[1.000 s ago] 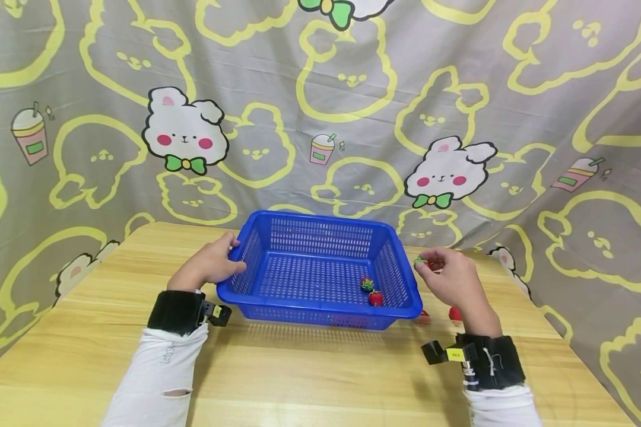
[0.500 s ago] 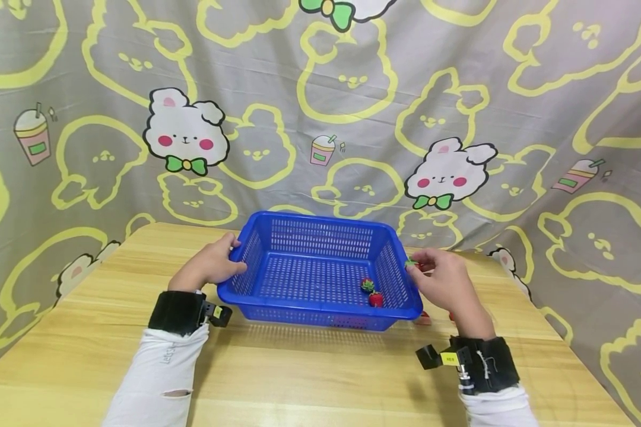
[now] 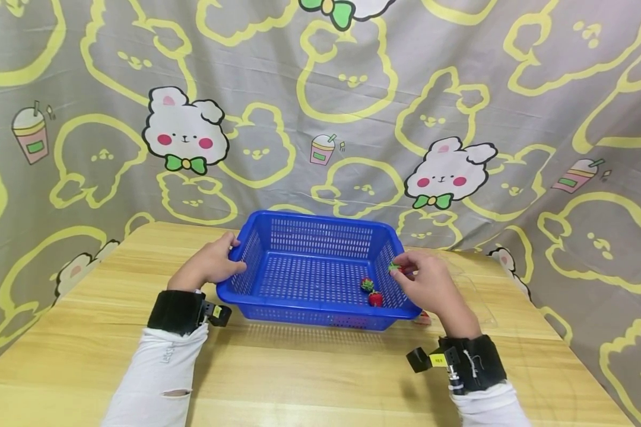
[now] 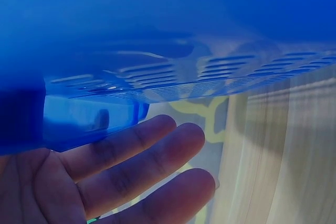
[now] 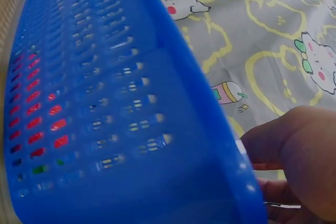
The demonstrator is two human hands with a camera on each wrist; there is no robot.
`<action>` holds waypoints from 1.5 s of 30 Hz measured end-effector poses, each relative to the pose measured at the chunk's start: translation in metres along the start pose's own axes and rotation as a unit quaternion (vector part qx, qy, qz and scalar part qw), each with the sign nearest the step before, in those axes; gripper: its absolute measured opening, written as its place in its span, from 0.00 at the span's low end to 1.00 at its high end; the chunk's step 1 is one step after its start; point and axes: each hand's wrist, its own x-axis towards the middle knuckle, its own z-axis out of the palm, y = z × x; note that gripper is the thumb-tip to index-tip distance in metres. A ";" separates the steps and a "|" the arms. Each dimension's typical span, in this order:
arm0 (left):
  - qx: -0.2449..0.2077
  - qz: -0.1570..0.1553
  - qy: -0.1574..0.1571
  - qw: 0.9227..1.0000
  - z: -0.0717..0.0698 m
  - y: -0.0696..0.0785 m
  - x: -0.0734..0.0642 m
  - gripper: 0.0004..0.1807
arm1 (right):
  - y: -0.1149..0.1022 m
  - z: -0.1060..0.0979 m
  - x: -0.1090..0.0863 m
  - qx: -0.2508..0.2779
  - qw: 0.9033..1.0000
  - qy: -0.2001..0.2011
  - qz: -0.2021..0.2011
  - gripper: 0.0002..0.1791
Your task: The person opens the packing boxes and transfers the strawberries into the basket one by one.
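Observation:
A blue slotted plastic basket (image 3: 310, 307) stands on the table. My left hand (image 3: 212, 261) holds its left side, thumb over the rim; in the left wrist view the fingers (image 4: 142, 166) stretch out beneath the rim. Over the basket's right end, my right hand (image 3: 432, 284) pinches a strawberry (image 3: 396, 268) by thumb and fingertips, green leaves facing inward. Two more strawberries lie in the right front corner, one leafy end up (image 3: 367, 284), the other mostly red (image 3: 375, 299). Red and green show through the slotted wall (image 5: 189, 182) in the right wrist view.
Beside the basket's front right corner something red (image 3: 422, 318) shows, partly hidden. The edge of a clear plastic tray or sheet (image 3: 492, 320) lies right of the right forearm. A patterned cloth (image 3: 278, 71) hangs behind the wooden table (image 3: 299, 379).
My right hand has moved left with the strawberry, from outside the basket to over its right rim and inner side. The left hand and basket have stayed in place.

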 end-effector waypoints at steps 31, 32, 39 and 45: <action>0.001 0.007 -0.001 1.000 0.000 0.002 -0.002 0.24 | -0.007 0.022 0.002 -0.026 0.999 -0.025 -0.023 0.11; 0.001 0.007 -0.002 1.000 0.000 0.002 -0.002 0.24 | -0.007 0.020 0.002 -0.025 0.999 -0.026 -0.018 0.12; 0.000 0.005 -0.002 1.000 0.000 0.002 -0.002 0.25 | -0.004 0.011 0.003 -0.027 1.000 -0.015 0.000 0.14; 0.001 0.007 -0.001 1.000 0.000 0.002 -0.001 0.25 | 0.002 0.005 0.003 -0.030 1.000 -0.007 0.005 0.16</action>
